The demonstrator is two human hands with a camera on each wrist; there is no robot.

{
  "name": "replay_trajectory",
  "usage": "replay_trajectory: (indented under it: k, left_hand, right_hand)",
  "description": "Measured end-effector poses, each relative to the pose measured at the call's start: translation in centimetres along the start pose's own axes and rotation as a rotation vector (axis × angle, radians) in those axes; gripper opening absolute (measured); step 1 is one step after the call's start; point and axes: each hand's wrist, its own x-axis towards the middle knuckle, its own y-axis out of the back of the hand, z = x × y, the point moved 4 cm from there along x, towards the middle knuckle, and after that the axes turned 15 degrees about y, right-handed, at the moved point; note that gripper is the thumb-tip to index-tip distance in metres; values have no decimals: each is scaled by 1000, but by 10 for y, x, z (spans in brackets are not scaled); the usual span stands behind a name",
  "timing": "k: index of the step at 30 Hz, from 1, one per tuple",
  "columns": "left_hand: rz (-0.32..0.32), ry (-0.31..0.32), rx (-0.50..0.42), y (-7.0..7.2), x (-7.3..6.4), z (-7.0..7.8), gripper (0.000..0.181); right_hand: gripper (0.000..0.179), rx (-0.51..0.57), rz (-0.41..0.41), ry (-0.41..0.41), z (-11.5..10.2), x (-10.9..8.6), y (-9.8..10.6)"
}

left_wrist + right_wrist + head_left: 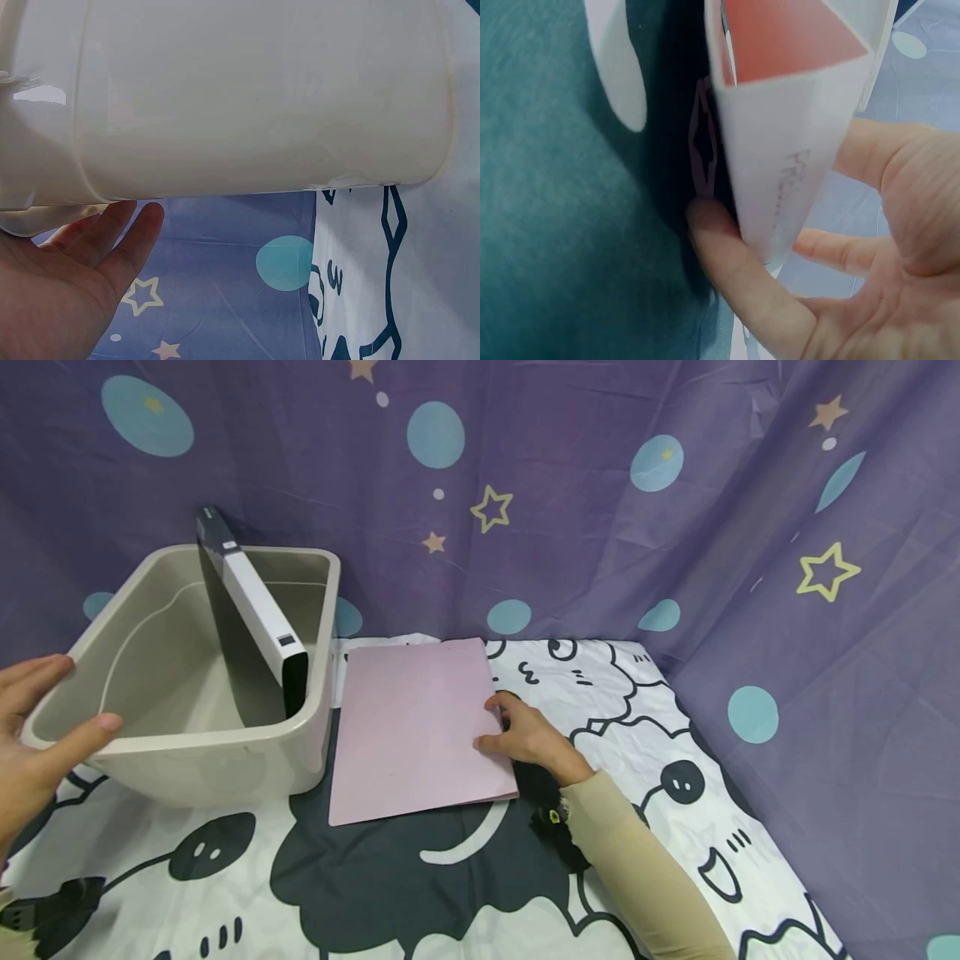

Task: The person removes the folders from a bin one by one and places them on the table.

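Potentially the pink folder (412, 727) gapes if lifted, since the right hand (531, 735) grips only its spine edge; left hand (26, 764) rests straight-fingered against the bin (217, 770).

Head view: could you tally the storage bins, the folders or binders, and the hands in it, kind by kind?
Storage bins: 1 (beige storage bin)
Folders or binders: 2 (pink folder, black-and-white binder)
Hands: 2 (left hand, right hand)
Total: 5
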Motion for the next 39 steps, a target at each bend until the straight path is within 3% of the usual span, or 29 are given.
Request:
replay_trajectory:
  k: [14, 19, 34, 39]
  left_hand:
    - [-4, -6, 13, 0, 0, 0, 66]
    - [8, -9, -29, 0, 1, -1, 67]
    - [-11, 5, 16, 1, -2, 1, 68]
    - [-7, 4, -11, 0, 1, -2, 68]
  right_hand:
    - [57, 59, -52, -6, 0, -2, -1]
    - [57, 76, -58, -23, 0, -3, 0]
    - [56, 47, -84, -10, 1, -1, -2]
    - [56, 18, -90, -2, 1, -1, -1]
